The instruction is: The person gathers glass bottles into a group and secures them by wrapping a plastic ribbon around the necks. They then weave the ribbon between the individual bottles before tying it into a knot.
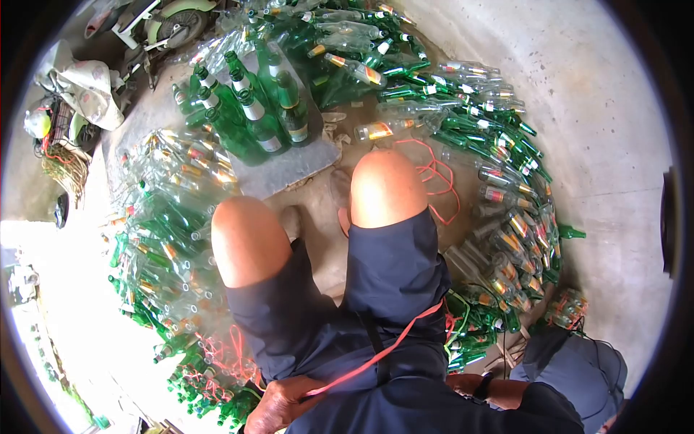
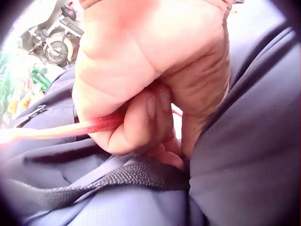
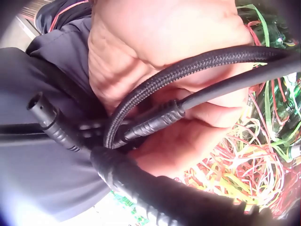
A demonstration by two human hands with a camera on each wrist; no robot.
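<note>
In the head view my left hand [image 1: 278, 406] is at the left hip, gripping one end of a flat red plastic strip [image 1: 379, 354]. The strip runs across the lap of the dark shorts [image 1: 390, 275] to the right hip. Seen from the left wrist, the fingers [image 2: 146, 122] curl tightly over the strip. My right hand [image 1: 466, 383] is low beside the right hip, partly hidden by the clothing. Black cables [image 3: 155, 87] cross in front of its bent fingers [image 3: 169, 146] in the right wrist view; I cannot tell whether it holds anything.
Several green bottles [image 1: 253, 108] stand on a grey board [image 1: 311, 163] ahead. Piles of lying bottles [image 1: 463, 87] curve around both sides. Loose red strip [image 1: 448, 184] lies by the right knee. Tangled red and green strips [image 3: 235, 165] lie below the right hand. A motorbike [image 1: 170, 25] stands far left.
</note>
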